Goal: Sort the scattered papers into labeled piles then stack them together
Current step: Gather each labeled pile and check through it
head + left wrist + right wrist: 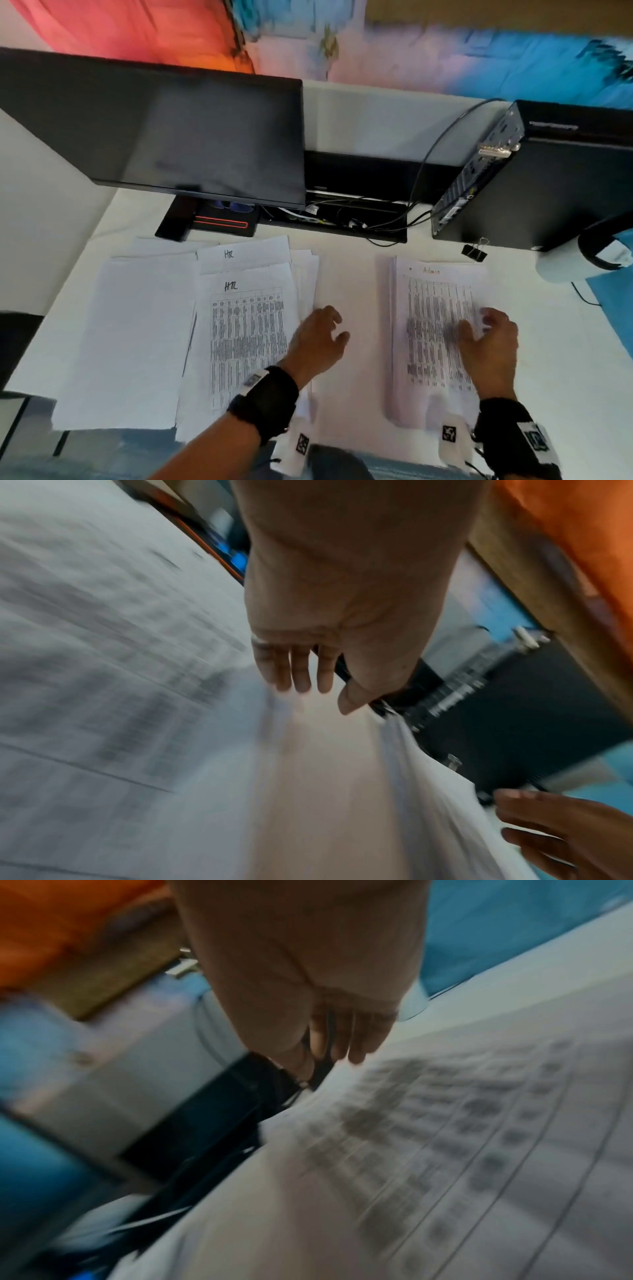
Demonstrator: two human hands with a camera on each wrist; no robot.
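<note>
From the head camera, two sets of papers lie on the white counter (352, 281) in front of the dark monitor (178, 137): the fanned HR pile (250, 329) directly before it, and the squarer Admin pile (435, 329) well off to the monitor's right. The left hand (317, 339) hangs between the piles with its fingers loosely spread and holding nothing; the right hand (488, 337) lies on the Admin pile's right edge, fingers spread, and whether they press down or lift the edge cannot be told. The HR sheets sit skewed and overhang the near counter edge, so a careless sweep could likely push some to the floor or mix labels when the piles are joined. A binder clip (475, 249) lies beside the computer case (548, 178), just beyond the Admin pile. No tray or box holds any paper; the only container-like thing is the cable recess (342, 216) behind the monitor's stand, which holds wires.

From the left wrist, badly blurred, the left hand (308, 653) hovers over bare counter, fingers straight and slightly apart, printed sheets to one side.

From the right wrist, also blurred, the right hand (339, 1031) reaches over a printed sheet (445, 1150); contact cannot be told.
</note>
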